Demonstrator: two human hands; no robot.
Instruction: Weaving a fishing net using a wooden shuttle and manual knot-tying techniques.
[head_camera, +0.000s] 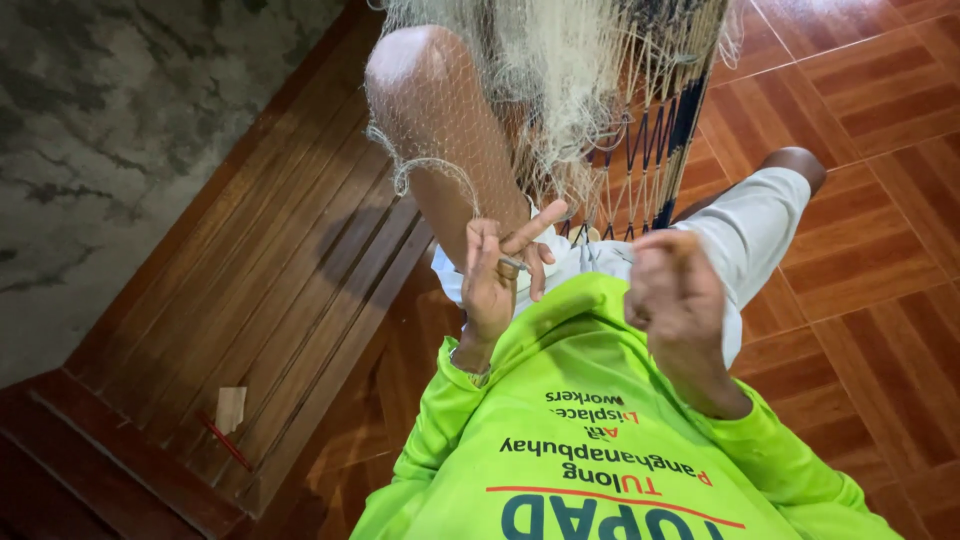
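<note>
Two hands up at net (560, 90), head view only. Net drapes over raised knee (425, 75), hangs down toward lap. Left hand (495, 275): fingers part spread, thumb and finger pinching small metal-looking tool, likely mid-knot on mesh. Right hand (675, 290): fingers curled into fist, seemingly gripping twine; twine itself too fine to see. Next pass likely needs taut line. Net top cut off.

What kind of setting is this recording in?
Probably a home interior: glossy brown floor tiles, a wooden plank platform beside a rough grey wall, and a fishing net draped over the person's knee.
</note>
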